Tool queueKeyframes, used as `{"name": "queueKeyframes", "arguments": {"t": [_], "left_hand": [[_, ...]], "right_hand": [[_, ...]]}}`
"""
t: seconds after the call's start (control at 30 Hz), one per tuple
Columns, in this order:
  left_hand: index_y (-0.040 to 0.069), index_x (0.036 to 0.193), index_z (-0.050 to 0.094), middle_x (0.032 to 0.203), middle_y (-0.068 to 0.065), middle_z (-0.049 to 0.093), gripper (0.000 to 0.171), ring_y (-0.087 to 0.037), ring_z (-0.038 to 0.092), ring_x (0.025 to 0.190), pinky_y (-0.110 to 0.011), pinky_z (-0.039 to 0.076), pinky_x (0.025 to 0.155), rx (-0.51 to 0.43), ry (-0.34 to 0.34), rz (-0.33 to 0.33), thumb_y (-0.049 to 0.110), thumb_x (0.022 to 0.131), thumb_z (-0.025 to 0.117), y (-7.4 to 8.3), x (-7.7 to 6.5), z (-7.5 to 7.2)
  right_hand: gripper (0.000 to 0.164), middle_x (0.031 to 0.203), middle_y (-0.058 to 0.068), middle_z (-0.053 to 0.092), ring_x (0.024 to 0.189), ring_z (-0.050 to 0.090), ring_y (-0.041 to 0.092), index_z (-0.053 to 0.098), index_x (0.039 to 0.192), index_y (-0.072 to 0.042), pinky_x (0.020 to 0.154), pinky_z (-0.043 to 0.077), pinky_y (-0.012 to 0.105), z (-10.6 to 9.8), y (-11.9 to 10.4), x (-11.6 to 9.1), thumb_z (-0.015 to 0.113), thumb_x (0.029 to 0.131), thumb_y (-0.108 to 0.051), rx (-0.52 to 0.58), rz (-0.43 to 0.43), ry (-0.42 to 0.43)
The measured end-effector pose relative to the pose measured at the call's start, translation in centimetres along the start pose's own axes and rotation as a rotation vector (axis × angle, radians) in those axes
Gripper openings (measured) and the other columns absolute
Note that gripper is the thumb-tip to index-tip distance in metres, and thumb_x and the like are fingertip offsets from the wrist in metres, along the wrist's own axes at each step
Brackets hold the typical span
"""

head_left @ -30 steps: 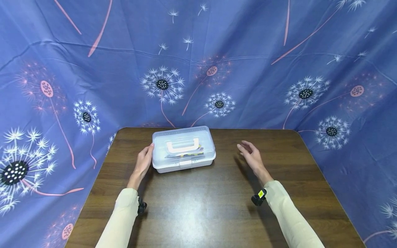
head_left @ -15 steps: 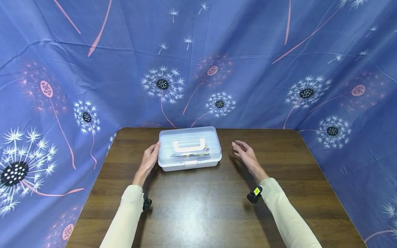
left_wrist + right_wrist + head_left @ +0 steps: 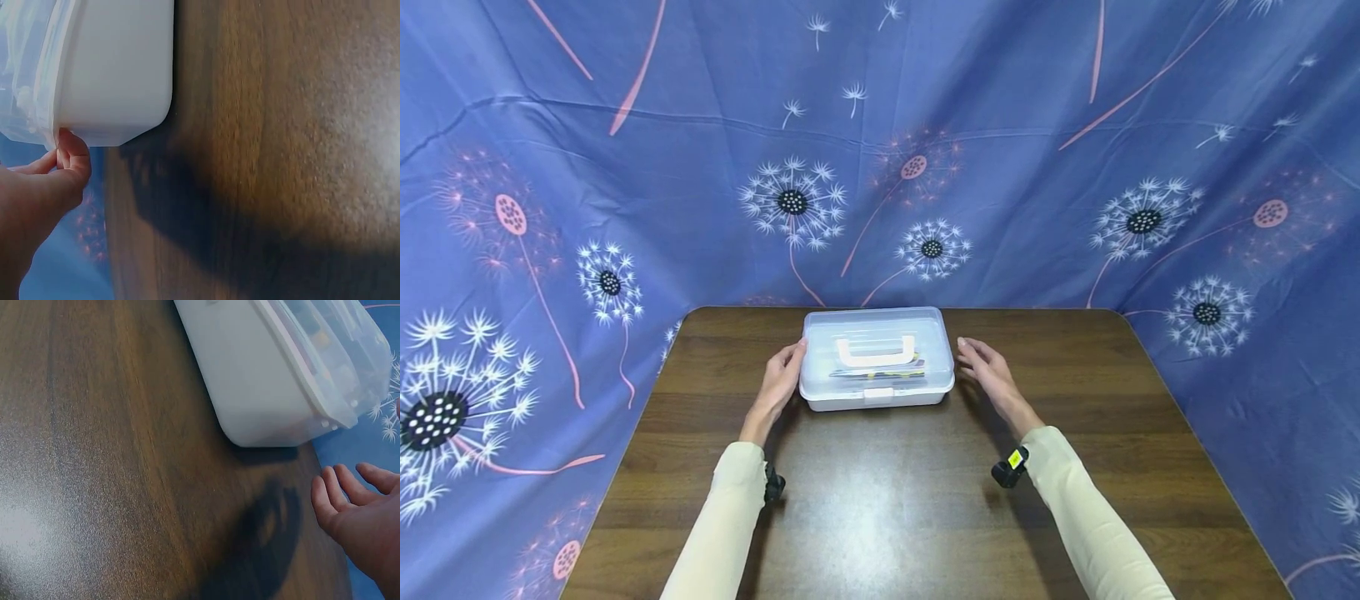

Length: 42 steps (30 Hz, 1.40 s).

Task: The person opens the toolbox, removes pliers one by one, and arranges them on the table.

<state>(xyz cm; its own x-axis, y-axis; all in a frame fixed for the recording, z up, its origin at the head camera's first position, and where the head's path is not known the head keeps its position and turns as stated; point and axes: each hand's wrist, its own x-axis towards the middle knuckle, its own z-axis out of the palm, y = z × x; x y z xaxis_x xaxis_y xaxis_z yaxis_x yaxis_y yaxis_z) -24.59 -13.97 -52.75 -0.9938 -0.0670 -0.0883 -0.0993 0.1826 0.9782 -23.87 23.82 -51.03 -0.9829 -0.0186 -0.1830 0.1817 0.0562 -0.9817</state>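
A lidded plastic storage box (image 3: 880, 358) sits near the back edge of the table, its clear lid down and a white carry handle (image 3: 877, 358) on top. Through the lid I make out flat items with yellow and dark parts, too blurred to name. My left hand (image 3: 781, 383) touches the left end of the box, fingertips against the rim under the lid edge, as the left wrist view shows. Just off the right end hovers my right hand (image 3: 992, 375), fingers loosely bent and holding nothing. In the right wrist view a gap separates its fingertips from the box (image 3: 262, 381).
The brown wooden table (image 3: 880, 508) stretches in front of the box and to both sides. Blue cloth with dandelion prints (image 3: 880, 150) hangs behind and beside it. A white latch (image 3: 878, 394) sits on the box's front.
The box has slid to the right and turned a little squarer to the table edge, with my left hand moving along at its left end. My right hand has shifted slightly left, closer to the box.
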Motion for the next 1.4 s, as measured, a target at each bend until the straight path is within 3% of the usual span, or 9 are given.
{"name": "queueKeyframes", "arguments": {"t": [0.13,0.33,0.7,0.83,1.1,1.4], "left_hand": [[-0.006,0.143,0.054,0.135,-0.026,0.06,0.068,-0.033,0.056,0.122,-0.045,0.044,0.108,-0.001,-0.01,0.005,0.05,0.106,0.051,-0.1,0.2,0.6],[-0.004,0.143,0.055,0.13,-0.025,0.063,0.065,-0.03,0.059,0.115,-0.043,0.048,0.101,-0.005,-0.012,0.006,0.049,0.105,0.053,-0.2,0.4,1.6],[-0.002,0.141,0.058,0.126,-0.022,0.064,0.062,-0.029,0.058,0.111,-0.04,0.048,0.097,-0.012,0.006,-0.005,0.047,0.104,0.057,0.1,0.5,3.2],[-0.003,0.139,0.059,0.122,-0.021,0.065,0.06,-0.027,0.058,0.108,-0.038,0.048,0.095,-0.008,0.023,-0.01,0.046,0.104,0.058,0.2,0.6,3.8],[-0.004,0.137,0.06,0.124,-0.023,0.064,0.055,-0.028,0.059,0.109,-0.039,0.049,0.097,-0.058,0.024,-0.002,0.04,0.104,0.059,0.6,0.8,4.8],[-0.006,0.138,0.059,0.124,-0.023,0.064,0.058,-0.03,0.059,0.11,-0.042,0.049,0.099,-0.032,0.014,0.004,0.041,0.105,0.058,0.6,1.1,5.6]], "right_hand": [[0.073,0.153,0.03,0.042,0.141,0.043,0.041,0.034,0.155,0.007,0.116,0.036,0.05,-0.3,1.3,0.8,0.054,0.106,-0.043,-0.002,-0.016,0.006],[0.082,0.153,0.025,0.045,0.141,0.044,0.035,0.034,0.155,0.005,0.116,0.038,0.047,-0.2,1.4,0.7,0.054,0.103,-0.054,-0.033,0.002,0.005],[0.072,0.155,0.027,0.041,0.141,0.039,0.033,0.03,0.157,0.006,0.119,0.032,0.047,-0.8,1.3,0.8,0.044,0.108,-0.045,-0.03,0.008,-0.01],[0.07,0.155,0.027,0.04,0.141,0.04,0.033,0.031,0.156,0.008,0.119,0.032,0.048,-1.3,1.2,0.9,0.046,0.108,-0.041,-0.044,0.014,-0.005],[0.073,0.154,0.023,0.044,0.135,0.045,0.027,0.036,0.155,0.004,0.114,0.038,0.046,-1.9,1.2,1.1,0.051,0.106,-0.048,-0.079,-0.022,0.035],[0.069,0.148,0.022,0.05,0.121,0.055,0.017,0.044,0.151,0.004,0.095,0.051,0.024,-3.1,1.8,1.5,0.054,0.105,-0.047,-0.078,-0.036,0.039]]}}
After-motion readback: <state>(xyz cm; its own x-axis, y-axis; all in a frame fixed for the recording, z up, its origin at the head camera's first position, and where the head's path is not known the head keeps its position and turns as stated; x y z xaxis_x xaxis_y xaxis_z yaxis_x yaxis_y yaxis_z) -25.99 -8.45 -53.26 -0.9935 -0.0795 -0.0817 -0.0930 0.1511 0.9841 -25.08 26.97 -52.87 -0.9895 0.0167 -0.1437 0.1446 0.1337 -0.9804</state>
